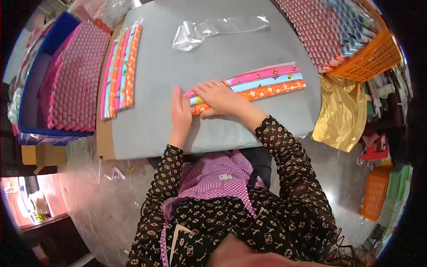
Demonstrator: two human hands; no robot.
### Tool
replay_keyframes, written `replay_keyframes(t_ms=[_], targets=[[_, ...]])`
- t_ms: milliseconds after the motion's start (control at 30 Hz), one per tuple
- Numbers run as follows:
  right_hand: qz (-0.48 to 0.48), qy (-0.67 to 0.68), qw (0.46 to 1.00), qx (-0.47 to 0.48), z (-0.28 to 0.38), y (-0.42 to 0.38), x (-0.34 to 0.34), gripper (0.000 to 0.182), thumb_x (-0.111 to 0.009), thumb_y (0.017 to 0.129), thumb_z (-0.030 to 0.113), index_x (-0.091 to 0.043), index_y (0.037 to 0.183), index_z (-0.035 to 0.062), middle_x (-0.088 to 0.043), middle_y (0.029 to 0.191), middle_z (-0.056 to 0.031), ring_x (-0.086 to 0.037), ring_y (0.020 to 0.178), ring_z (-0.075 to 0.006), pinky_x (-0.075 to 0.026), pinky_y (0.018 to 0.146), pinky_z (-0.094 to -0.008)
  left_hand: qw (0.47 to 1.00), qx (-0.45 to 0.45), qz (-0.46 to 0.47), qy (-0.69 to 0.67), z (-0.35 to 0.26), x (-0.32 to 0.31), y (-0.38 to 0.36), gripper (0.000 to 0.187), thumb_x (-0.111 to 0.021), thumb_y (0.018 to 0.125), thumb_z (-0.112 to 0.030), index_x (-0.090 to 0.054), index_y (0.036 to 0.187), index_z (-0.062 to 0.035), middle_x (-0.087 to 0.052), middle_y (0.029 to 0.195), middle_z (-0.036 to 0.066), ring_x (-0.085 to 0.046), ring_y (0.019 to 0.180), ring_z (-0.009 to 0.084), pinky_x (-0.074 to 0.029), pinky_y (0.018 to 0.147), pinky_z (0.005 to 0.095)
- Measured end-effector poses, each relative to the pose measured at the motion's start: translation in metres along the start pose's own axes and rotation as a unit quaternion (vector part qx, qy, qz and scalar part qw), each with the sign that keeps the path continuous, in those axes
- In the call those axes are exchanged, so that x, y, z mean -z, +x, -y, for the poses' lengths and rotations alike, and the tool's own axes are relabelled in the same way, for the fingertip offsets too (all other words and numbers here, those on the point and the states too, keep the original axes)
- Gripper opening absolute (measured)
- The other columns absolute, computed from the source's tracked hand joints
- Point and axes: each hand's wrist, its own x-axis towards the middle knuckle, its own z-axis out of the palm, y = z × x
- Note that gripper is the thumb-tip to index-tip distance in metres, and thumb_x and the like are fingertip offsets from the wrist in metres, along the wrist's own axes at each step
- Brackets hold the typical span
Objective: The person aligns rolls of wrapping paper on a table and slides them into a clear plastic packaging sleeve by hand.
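Observation:
A group of long patterned rolls point(267, 83), pink, light blue and orange, lies across the grey table. My right hand point(218, 99) rests over the rolls near their left end, fingers bent across them. Upright against that left end stands my left hand point(181, 111), its fingers pointing away from me and holding nothing visible. Part of the rolls' left end is hidden under my right hand. Clear plastic wrap seems to extend along the back edge of the rolls.
Wrapped rolls point(121, 71) lie at the table's left. A crumpled clear bag point(191, 36) is at the back. A blue crate point(27, 89) of pink rolls stands left, an orange basket point(378, 55) of rolls right. Gold foil point(341, 111) hangs by the right edge.

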Motion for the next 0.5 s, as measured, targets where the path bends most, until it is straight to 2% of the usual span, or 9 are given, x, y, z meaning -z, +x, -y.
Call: replay_keyframes(t_ms=[33, 67, 133, 167, 200, 267, 367, 433, 500], targets=[[-0.019, -0.016, 1.0, 0.008, 0.0, 0.0, -0.002, 0.084, -0.075, 0.067, 0.043, -0.048, 0.133, -0.0021, -0.056, 0.125, -0.0177, -0.053, 0.118, -0.0348, -0.042, 0.102, -0.0444, 0.999, -0.023, -0.023, -0.002, 0.0, -0.004, 0.0, 0.044, -0.045, 0.102, -0.023, -0.05, 0.131, 0.0109, -0.051, 0.133, 0.028, -0.052, 0.12, 0.0411, -0.039, 0.105, 0.0433], [-0.037, -0.031, 0.999, 0.017, 0.0, 0.001, -0.004, 0.084, -0.076, 0.066, 0.044, -0.05, 0.132, -0.0011, -0.059, 0.12, -0.0151, -0.056, 0.114, -0.0324, -0.043, 0.099, -0.0436, 0.999, -0.026, -0.021, 0.002, 0.001, -0.004, 0.001, 0.044, -0.045, 0.102, -0.023, -0.05, 0.131, 0.0109, -0.051, 0.133, 0.028, -0.052, 0.12, 0.0411, -0.039, 0.105, 0.0433], [-0.036, -0.03, 0.999, 0.021, -0.001, 0.002, -0.006, 0.082, -0.076, 0.065, 0.044, -0.051, 0.13, -0.0009, -0.059, 0.117, -0.0146, -0.057, 0.111, -0.0322, -0.044, 0.098, -0.0433, 0.972, -0.123, -0.004, 0.201, -0.001, -0.001, 0.001, 0.039, -0.048, 0.1, -0.021, -0.053, 0.125, 0.0087, -0.054, 0.129, 0.026, -0.053, 0.115, 0.0408, -0.042, 0.099, 0.0442], [-0.038, -0.025, 0.999, 0.024, -0.001, 0.002, -0.007, 0.081, -0.076, 0.065, 0.043, -0.051, 0.129, -0.0009, -0.059, 0.116, -0.0147, -0.057, 0.111, -0.0322, -0.044, 0.097, -0.0429, 0.971, -0.151, -0.036, 0.182, -0.007, -0.003, 0.001, 0.033, -0.05, 0.099, -0.02, -0.057, 0.118, 0.0059, -0.057, 0.12, 0.023, -0.054, 0.109, 0.0398, -0.043, 0.093, 0.0446], [-0.042, -0.023, 0.999, 0.026, -0.001, 0.002, -0.007, 0.079, -0.076, 0.066, 0.042, -0.052, 0.128, -0.001, -0.06, 0.115, -0.0147, -0.057, 0.11, -0.0321, -0.044, 0.097, -0.0424, 0.97, -0.154, -0.033, 0.185, -0.012, -0.002, 0.002, 0.033, -0.05, 0.099, -0.02, -0.057, 0.118, 0.0059, -0.057, 0.12, 0.023, -0.054, 0.109, 0.0398, -0.043, 0.093, 0.0446], [-0.053, -0.024, 0.998, 0.018, 0.0, 0.002, -0.006, 0.078, -0.076, 0.066, 0.041, -0.052, 0.127, -0.001, -0.06, 0.115, -0.0152, -0.057, 0.11, -0.032, -0.044, 0.097, -0.041, 0.979, -0.088, 0.018, 0.183, -0.019, 0.001, 0.002, 0.034, -0.047, 0.101, -0.02, -0.057, 0.12, 0.0072, -0.057, 0.115, 0.023, -0.054, 0.107, 0.0388, -0.043, 0.094, 0.045], [-0.056, -0.024, 0.998, -0.006, 0.003, -0.003, -0.004, 0.074, -0.075, 0.066, 0.04, -0.054, 0.124, -0.0007, -0.061, 0.115, -0.015, -0.058, 0.109, -0.0316, -0.044, 0.096, -0.041, 0.967, -0.128, -0.005, 0.219, -0.012, -0.004, 0.005, 0.03, -0.05, 0.099, -0.018, -0.059, 0.114, 0.0063, -0.06, 0.105, 0.022, -0.056, 0.097, 0.0387, -0.045, 0.086, 0.0453], [-0.011, -0.018, 1.0, 0.013, 0.003, -0.004, -0.002, 0.075, -0.076, 0.069, 0.042, -0.053, 0.127, 0.0001, -0.061, 0.117, -0.0156, -0.058, 0.11, -0.0318, -0.045, 0.096, -0.0423, 0.965, -0.14, 0.006, 0.22, -0.012, -0.005, 0.005, 0.028, -0.05, 0.099, -0.018, -0.06, 0.111, 0.006, -0.06, 0.103, 0.022, -0.057, 0.096, 0.0389, -0.046, 0.084, 0.0452], [-0.03, -0.027, 0.999, 0.005, 0.001, -0.004, -0.009, 0.071, -0.076, 0.068, 0.043, -0.056, 0.122, 0.0004, -0.062, 0.113, -0.0149, -0.059, 0.106, -0.0311, -0.045, 0.094, -0.042, 0.965, -0.15, 0.012, 0.216, -0.01, -0.006, 0.003, 0.027, -0.051, 0.099, -0.017, -0.06, 0.108, 0.0057, -0.061, 0.101, 0.022, -0.058, 0.094, 0.0391, -0.047, 0.083, 0.0452]])
